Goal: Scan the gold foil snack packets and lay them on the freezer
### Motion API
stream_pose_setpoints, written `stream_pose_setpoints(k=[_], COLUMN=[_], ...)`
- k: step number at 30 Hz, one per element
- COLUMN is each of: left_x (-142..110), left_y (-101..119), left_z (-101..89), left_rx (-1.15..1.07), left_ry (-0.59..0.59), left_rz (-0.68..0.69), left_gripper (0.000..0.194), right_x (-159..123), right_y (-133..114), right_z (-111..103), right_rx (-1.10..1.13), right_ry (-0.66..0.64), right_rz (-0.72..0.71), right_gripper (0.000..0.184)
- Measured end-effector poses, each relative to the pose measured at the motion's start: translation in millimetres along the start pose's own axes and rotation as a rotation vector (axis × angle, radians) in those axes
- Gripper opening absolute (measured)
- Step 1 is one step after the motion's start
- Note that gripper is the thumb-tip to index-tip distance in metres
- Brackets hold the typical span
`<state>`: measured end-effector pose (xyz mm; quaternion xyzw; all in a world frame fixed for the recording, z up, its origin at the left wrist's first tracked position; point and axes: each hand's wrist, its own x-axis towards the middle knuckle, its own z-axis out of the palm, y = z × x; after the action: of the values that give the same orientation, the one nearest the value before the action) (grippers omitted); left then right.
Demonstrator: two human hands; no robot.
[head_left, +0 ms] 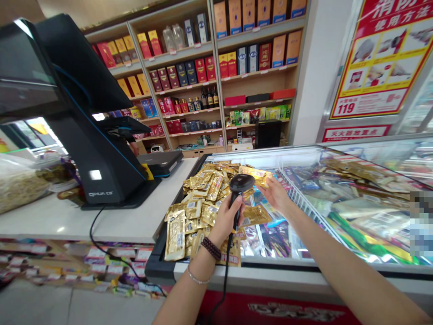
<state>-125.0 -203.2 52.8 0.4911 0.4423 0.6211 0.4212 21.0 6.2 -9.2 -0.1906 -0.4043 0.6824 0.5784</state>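
Note:
My left hand [227, 217] is wrapped round the handle of a black barcode scanner [241, 182], whose head tilts toward the right. A beaded bracelet and a thin chain circle that wrist. Just beyond the scanner's head, my right hand [274, 195] pinches one end of a shiny gold packet [256, 174]. Below both hands, many similar gold packets [203, 203] lie heaped on the glass top of a chest freezer [270, 262]. The scanner's black cord hangs down over the freezer's front edge.
Left of the freezer, a black checkout terminal [101, 149] stands on a white counter [135, 221]. A white wire divider [304, 210] and colourful packages lie inside the freezer. Shelves of boxes [182, 74] line the back wall, beside a red and yellow poster [382, 63].

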Motion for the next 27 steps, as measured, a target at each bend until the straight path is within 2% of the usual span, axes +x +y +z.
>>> stream_pose_setpoints(k=[12, 19, 23, 27], left_x=[-1.8, -2.7, -2.4, -1.5], left_y=[2.9, 7.0, 6.6, 5.6], left_z=[1.1, 2.3, 3.2, 3.2], left_rx=[-0.029, -0.046, -0.080, -0.090], left_ry=[-0.005, 0.010, 0.048, 0.102], left_rz=[0.002, -0.009, -0.027, -0.030], left_gripper=[0.074, 0.076, 0.076, 0.077], right_x=[-0.4, 3.8, 18.5, 36.5], right_y=[-1.1, -3.7, -8.2, -27.3], right_z=[-0.6, -2.3, -18.8, -59.0], right_rx=[0.011, 0.103, 0.087, -0.053], right_ry=[0.025, 0.076, 0.260, 0.422], right_rz=[0.035, 0.065, 0.019, -0.051], right_gripper=[0.017, 0.021, 0.016, 0.019])
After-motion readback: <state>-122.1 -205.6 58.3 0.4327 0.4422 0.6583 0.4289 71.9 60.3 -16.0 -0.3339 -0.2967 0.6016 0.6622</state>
